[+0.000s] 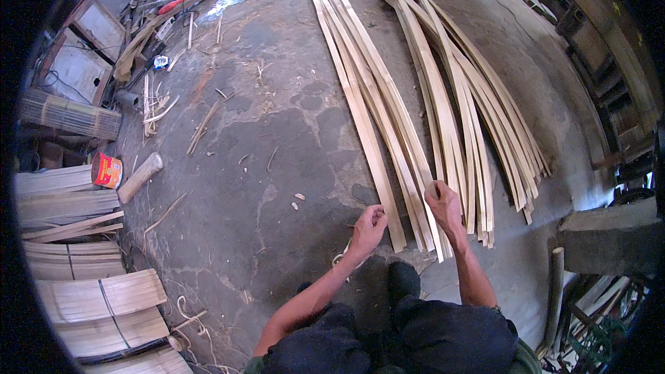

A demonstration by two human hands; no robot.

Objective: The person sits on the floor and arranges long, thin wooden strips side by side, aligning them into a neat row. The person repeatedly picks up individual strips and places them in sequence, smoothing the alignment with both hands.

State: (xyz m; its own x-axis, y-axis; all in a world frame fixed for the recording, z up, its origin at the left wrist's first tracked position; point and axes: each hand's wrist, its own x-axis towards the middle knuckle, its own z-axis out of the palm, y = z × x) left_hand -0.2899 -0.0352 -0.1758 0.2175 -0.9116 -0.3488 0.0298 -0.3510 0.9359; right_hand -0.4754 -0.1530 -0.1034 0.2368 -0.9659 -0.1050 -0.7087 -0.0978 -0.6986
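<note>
Long pale bamboo strips point(377, 107) lie in a loose bundle on the floor, their near ends in front of my knees. At the left edge of this bundle, my left hand point(368, 232) has its fingers curled in a pinch; whether anything is between them is hidden. My right hand point(445, 208) is closed at the bundle's right edge, its thumb and fingers on the outermost strip. Further right, a second group of bamboo strips point(478, 152) fans out, some crossing over others.
Tied stacks of pale slats point(104, 298) line the left side. Near them are a red tub point(107, 170) and a short wooden log point(140, 176). Thin scraps point(202, 125) litter the concrete floor point(277, 118). At right stand a concrete block point(609, 235) and an upright pole point(555, 298).
</note>
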